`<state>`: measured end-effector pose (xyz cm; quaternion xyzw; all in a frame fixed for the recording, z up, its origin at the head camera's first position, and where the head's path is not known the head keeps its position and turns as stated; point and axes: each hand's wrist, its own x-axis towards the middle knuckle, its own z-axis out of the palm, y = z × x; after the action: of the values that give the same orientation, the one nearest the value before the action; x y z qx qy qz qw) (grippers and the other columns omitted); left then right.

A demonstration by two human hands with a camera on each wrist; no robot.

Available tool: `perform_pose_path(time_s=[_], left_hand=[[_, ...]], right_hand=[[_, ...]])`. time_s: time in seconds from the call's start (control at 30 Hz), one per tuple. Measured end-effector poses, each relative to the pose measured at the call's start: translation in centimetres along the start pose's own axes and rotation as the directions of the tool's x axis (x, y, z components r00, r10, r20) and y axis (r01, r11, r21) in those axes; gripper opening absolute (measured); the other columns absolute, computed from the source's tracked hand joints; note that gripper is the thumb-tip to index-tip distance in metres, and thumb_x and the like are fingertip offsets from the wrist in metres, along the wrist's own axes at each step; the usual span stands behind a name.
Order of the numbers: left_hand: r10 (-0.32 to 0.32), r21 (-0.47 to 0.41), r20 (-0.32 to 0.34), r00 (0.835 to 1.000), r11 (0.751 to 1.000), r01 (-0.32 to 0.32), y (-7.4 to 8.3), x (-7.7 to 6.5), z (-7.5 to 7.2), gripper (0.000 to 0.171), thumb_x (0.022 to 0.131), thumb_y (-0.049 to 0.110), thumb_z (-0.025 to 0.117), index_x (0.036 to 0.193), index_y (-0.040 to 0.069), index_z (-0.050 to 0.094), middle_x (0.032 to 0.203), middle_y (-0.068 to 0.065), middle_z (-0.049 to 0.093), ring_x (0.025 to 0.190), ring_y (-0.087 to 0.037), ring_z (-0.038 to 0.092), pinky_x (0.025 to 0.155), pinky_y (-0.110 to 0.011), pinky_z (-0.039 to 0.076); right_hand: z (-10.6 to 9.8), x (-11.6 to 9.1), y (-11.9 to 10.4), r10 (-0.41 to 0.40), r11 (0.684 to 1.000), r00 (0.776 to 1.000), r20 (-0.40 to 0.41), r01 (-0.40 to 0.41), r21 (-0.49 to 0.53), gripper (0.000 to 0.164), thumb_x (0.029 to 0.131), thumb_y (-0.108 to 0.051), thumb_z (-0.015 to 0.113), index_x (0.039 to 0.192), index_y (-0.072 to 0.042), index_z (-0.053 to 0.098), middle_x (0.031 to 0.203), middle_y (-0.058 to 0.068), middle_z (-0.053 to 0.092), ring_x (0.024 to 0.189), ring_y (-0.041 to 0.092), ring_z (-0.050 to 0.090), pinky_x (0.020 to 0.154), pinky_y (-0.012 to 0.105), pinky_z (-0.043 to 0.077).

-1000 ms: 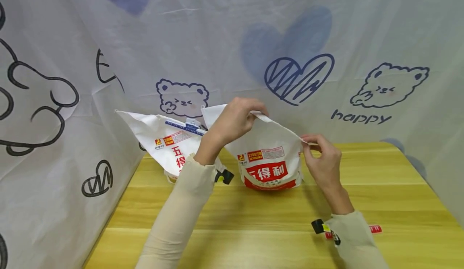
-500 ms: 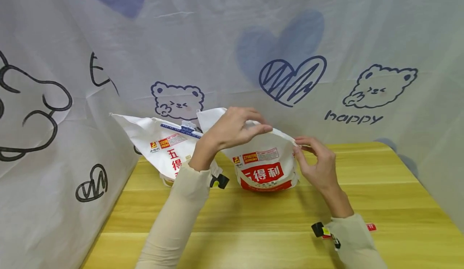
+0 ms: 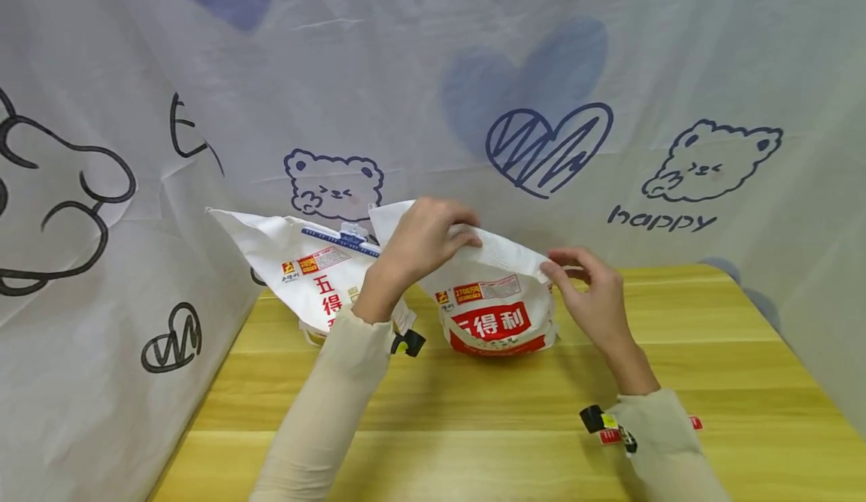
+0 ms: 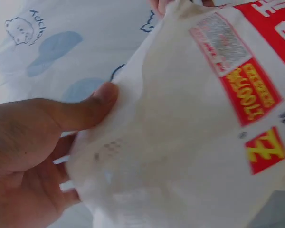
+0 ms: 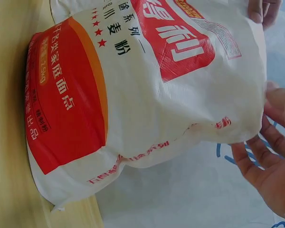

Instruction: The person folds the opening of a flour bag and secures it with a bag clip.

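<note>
A white flour bag (image 3: 499, 322) with red panels stands upright on the table, its top edge folded forward in a flat strip (image 3: 510, 254). My left hand (image 3: 428, 240) pinches the left part of the folded top, thumb in front and fingers behind. At the right end of the fold, my right hand (image 3: 595, 291) pinches the corner between thumb and fingers. In the right wrist view the bag's red lower front (image 5: 69, 95) rests on the wood. The left wrist view shows the left thumb (image 4: 104, 95) on the white fabric.
To the left stands a second flour bag (image 3: 271, 246), a blue sealing clip (image 3: 338, 240) across its top. A red strip (image 3: 610, 436) lies on the wooden table (image 3: 487, 457), partly hidden under the right sleeve. A printed cloth (image 3: 433, 74) hangs close behind the bags.
The bag's thin top edge is now turned forward into a wider strip. My left thumb, stretched out along the edge half a second ago, has drawn back; the right hand has come slightly left.
</note>
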<state>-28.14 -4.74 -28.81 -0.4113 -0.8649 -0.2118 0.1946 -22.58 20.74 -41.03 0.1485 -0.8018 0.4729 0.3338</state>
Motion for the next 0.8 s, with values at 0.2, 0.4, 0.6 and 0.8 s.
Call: perform_pose_path(time_s=[0.2, 0.4, 0.6, 0.8], left_hand=[[0.046, -0.001, -0.079, 0.996, 0.999, -0.046, 0.2, 0.5, 1.0, 0.006, 0.090, 0.016, 0.080, 0.091, 0.010, 0.079, 0.090, 0.000, 0.074, 0.081, -0.016, 0.068, 0.073, -0.027, 0.053], [0.058, 0.017, -0.063, 0.996, 0.998, -0.057, 0.7, 1.3, 1.4, 0.006, 0.094, 0.014, 0.076, 0.095, 0.009, 0.079, 0.094, -0.001, 0.071, 0.088, -0.018, 0.065, 0.079, -0.030, 0.051], [0.088, 0.022, -0.054, 0.995, 0.996, -0.087, 1.0, 2.1, 1.7, 0.007, 0.094, 0.014, 0.075, 0.097, 0.009, 0.079, 0.098, -0.002, 0.073, 0.094, -0.019, 0.064, 0.084, -0.033, 0.048], [0.108, 0.012, -0.084, 0.991, 0.994, -0.108, 1.0, 2.4, 2.1, 0.007, 0.094, 0.013, 0.075, 0.095, 0.008, 0.079, 0.096, -0.002, 0.073, 0.093, -0.019, 0.063, 0.083, -0.032, 0.046]], right_hand=[[0.4, 0.2, 0.0, 0.010, 0.999, 0.999, 0.038, -0.009, -0.038, 0.017, 0.097, -0.010, 0.071, 0.112, -0.002, 0.074, 0.106, 0.008, 0.068, 0.098, 0.022, 0.064, 0.085, 0.011, 0.049], [0.4, 0.1, 0.5, 0.026, 0.999, 1.000, 0.011, -0.025, -0.048, 0.010, 0.096, -0.003, 0.070, 0.105, 0.000, 0.073, 0.102, 0.010, 0.069, 0.094, 0.023, 0.066, 0.085, 0.008, 0.047], [0.6, -0.2, 1.0, 0.043, 0.998, 0.999, -0.026, -0.044, -0.038, 0.008, 0.094, -0.001, 0.072, 0.101, 0.002, 0.073, 0.100, 0.011, 0.070, 0.090, 0.020, 0.066, 0.083, 0.011, 0.051], [0.8, -0.4, 1.4, 0.052, 0.998, 0.998, -0.042, -0.053, -0.036, 0.009, 0.094, -0.001, 0.072, 0.101, 0.003, 0.074, 0.100, 0.012, 0.071, 0.089, 0.020, 0.067, 0.082, 0.011, 0.051]])
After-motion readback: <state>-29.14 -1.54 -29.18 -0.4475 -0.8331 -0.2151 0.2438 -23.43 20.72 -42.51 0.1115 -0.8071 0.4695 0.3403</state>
